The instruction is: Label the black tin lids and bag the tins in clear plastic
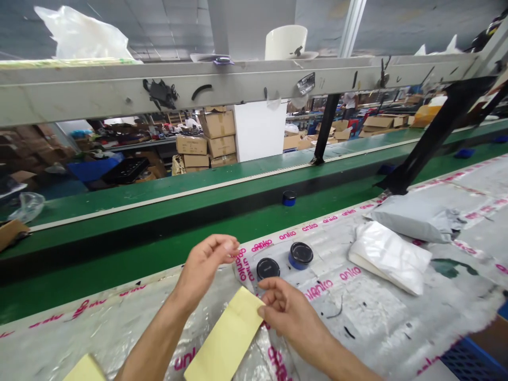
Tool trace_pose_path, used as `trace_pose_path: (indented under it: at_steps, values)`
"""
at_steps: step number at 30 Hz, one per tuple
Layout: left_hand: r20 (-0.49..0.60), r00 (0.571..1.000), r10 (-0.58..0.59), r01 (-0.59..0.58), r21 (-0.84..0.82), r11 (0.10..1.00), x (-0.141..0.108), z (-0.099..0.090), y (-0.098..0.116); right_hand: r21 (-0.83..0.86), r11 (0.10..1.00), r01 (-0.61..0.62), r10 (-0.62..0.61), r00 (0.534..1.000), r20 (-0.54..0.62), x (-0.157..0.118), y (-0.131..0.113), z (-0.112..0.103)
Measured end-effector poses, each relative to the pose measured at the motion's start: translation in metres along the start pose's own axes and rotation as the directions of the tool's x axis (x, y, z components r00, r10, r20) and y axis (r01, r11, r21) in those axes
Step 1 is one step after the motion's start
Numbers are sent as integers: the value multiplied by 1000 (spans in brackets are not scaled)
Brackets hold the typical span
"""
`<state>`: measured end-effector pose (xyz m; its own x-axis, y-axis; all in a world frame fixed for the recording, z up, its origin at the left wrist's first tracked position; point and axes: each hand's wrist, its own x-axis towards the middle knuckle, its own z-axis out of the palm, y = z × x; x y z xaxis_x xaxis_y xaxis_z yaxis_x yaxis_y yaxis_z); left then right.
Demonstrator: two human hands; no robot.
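Observation:
My left hand (204,267) is raised over the bench edge near the green belt, thumb and fingertips pinched together. Whatever lies between them is too small to make out. A long strip of yellow paper (226,338) lies slantwise on the plastic-covered bench between my arms. At its upper right corner, the curled fingers and thumb of my right hand (288,312) close on the paper's edge. Just beyond that hand sit two small round tins with black tops and blue sides, one nearer tin (268,269) and one farther tin (300,255).
Another yellow piece (85,369) shows at lower left. A white plastic packet (389,257) and a grey bag (415,217) lie at right. One more tin (289,198) sits on the green belt (246,211). A black post (432,137) and overhead beam (238,87) frame the space.

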<state>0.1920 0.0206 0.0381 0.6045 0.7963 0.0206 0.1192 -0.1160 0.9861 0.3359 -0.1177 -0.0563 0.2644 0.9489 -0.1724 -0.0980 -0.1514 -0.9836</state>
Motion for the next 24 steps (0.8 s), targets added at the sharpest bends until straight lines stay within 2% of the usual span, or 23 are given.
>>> trace_pose_path:
  at_steps: [1,3,5,9,12,16,24]
  values:
    - [113,993,-18,8,92,996,-2,-1,0,51,999,-17,17,1000,-8,-1,-5,-2]
    - [306,948,-85,6,251,968,-7,-1,-2,108,994,-26,28,999,-24,-2,-14,-6]
    - [386,915,-121,10,277,961,-12,3,-6,146,989,-9,15,999,-39,-2,-21,-9]
    - [423,885,-194,142,150,978,-16,16,-16,154,988,21,-11,998,-67,-1,-24,-16]
    - [414,880,-234,217,88,972,-14,24,-19,16,996,90,-88,989,-120,-1,-24,-23]
    - [384,893,-235,193,145,970,-14,30,-20,-158,976,151,-174,974,-147,-2,-33,-29]
    - [321,918,-233,121,334,935,-17,41,-16,-347,920,184,-240,962,-127,-2,-47,-31]
